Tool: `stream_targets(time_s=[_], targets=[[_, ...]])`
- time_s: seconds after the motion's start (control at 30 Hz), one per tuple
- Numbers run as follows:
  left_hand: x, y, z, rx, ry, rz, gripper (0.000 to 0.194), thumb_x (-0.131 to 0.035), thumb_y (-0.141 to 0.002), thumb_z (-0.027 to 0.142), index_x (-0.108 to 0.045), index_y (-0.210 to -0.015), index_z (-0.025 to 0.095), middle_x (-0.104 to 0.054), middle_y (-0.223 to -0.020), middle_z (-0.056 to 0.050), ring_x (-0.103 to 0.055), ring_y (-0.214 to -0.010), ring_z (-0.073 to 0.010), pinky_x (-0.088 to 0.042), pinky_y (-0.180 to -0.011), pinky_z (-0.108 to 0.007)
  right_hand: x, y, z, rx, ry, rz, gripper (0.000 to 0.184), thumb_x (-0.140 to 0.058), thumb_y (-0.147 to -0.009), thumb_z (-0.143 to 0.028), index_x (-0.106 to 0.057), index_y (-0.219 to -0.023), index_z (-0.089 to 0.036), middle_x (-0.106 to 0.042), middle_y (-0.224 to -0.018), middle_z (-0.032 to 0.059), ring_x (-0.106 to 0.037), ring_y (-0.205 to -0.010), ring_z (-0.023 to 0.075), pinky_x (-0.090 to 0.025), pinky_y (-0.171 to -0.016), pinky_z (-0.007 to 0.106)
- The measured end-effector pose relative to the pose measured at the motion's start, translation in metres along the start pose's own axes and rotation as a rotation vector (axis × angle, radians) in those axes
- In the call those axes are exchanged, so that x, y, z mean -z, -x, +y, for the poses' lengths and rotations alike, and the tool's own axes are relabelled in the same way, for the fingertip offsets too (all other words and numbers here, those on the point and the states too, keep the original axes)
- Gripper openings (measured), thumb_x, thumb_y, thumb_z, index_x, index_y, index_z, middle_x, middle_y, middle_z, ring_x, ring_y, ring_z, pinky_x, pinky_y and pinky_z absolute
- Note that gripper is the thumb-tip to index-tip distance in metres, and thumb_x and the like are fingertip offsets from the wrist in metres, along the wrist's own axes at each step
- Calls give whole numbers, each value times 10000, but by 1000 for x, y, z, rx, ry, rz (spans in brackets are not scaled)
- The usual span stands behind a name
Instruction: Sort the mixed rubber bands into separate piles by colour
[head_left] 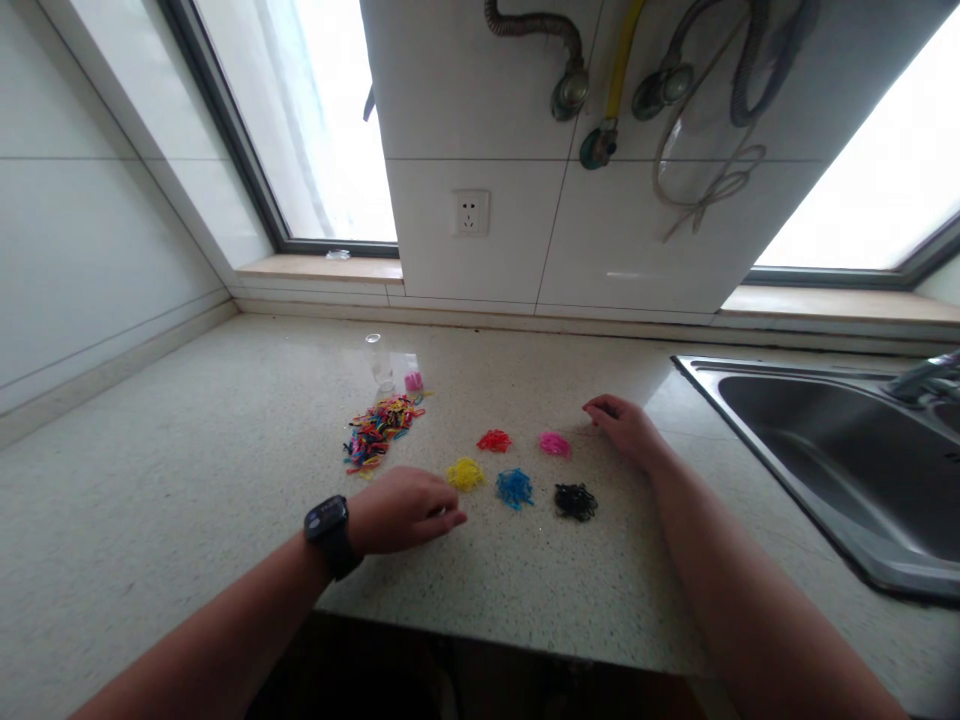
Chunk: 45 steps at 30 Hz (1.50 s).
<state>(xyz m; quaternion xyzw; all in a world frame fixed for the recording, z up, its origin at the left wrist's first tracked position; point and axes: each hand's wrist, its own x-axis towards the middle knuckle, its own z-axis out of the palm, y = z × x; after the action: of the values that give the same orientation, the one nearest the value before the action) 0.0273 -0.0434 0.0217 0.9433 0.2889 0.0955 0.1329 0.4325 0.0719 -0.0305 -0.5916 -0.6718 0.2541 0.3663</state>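
Small rubber bands lie in heaps on the speckled countertop. A mixed-colour heap (381, 432) is at the left, and sorted ones are red (495, 440), pink (555, 444), yellow (466, 474), blue (514, 488) and black (576, 501). My left hand (411, 510), with a watch on its wrist, is closed beside the yellow heap, its fingers curled toward the thumb. To the right of the pink heap, my right hand (621, 426) has its fingertips pressed together. Whatever either hand may hold is hidden or too small to make out.
A clear plastic container (380, 364) and a pink cap (413, 381) stand behind the mixed heap. At the right a steel sink (787, 480) with a faucet (926, 378) is set into the counter (187, 480). The tiled wall has a socket (471, 213) and pipes.
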Motion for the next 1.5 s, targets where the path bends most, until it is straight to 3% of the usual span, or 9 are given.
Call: stream_targets(time_s=[0.07,0.17,0.27,0.4,0.53,0.7,1.1,1.33,1.5], targets=[[17,8,-19,102,0,-15,348,-438,-1010,391,-612,-791,185,-619,-714,-5,-556,-650,-124,-360,-598,-247,0,0,0,-10,-5,6,344,-575,-830,-497,-676,-902,-177,-638,-727,36,-551,-667,179,-423,-627,303],[33,18,-47,349,-57,151,313,-485,-987,405,-639,-820,190,-616,-704,6,-553,-625,-118,-384,-590,-235,0,-1,-2,-13,5,8,347,-570,-824,-499,-681,-895,-179,-630,-703,32,-548,-653,180,-423,-616,305],[32,23,-69,477,-138,300,271,-466,-993,384,-661,-954,200,-648,-867,-32,-589,-732,-147,-440,-669,-261,-1,-1,-3,-8,23,-3,351,-559,-825,-502,-686,-894,-182,-636,-697,28,-554,-647,180,-427,-612,307],[18,15,-84,559,-232,387,264,-498,-980,382,-661,-1122,229,-627,-983,-65,-599,-869,-196,-473,-796,-321,-3,-3,-1,20,43,-20,332,-557,-832,-483,-691,-881,-183,-670,-730,44,-581,-678,193,-441,-636,316],[6,2,-88,582,-319,408,293,-518,-974,385,-649,-1205,261,-598,-1020,-78,-568,-963,-226,-456,-887,-355,-6,-5,-2,45,89,-28,306,-560,-836,-456,-708,-869,-191,-698,-761,56,-597,-695,203,-452,-664,331],[-3,-6,-88,613,-395,386,292,-485,-987,392,-676,-1156,250,-564,-1014,-88,-550,-906,-222,-453,-828,-342,-10,-6,-5,42,127,-35,313,-544,-846,-444,-710,-887,-182,-691,-736,53,-599,-690,203,-454,-661,332],[-1,-6,-88,619,-464,367,219,-531,-945,367,-683,-982,214,-574,-1002,-98,-537,-941,-248,-451,-838,-358,-12,-7,-3,47,201,-38,288,-549,-857,-414,-724,-914,-192,-728,-820,67,-633,-738,209,-468,-697,334],[-4,-7,-87,593,-468,363,294,-498,-966,371,-670,-1177,259,-576,-1028,-95,-540,-934,-246,-451,-825,-356,-14,-10,5,49,194,-50,262,-557,-862,-398,-720,-916,-201,-731,-829,60,-644,-746,202,-475,-693,313],[-4,-7,-87,561,-457,344,228,-510,-965,333,-724,-1011,269,-573,-962,-84,-532,-899,-240,-444,-806,-353,-14,-9,3,54,207,-42,246,-564,-859,-383,-724,-910,-203,-737,-846,60,-648,-746,204,-472,-691,316]])
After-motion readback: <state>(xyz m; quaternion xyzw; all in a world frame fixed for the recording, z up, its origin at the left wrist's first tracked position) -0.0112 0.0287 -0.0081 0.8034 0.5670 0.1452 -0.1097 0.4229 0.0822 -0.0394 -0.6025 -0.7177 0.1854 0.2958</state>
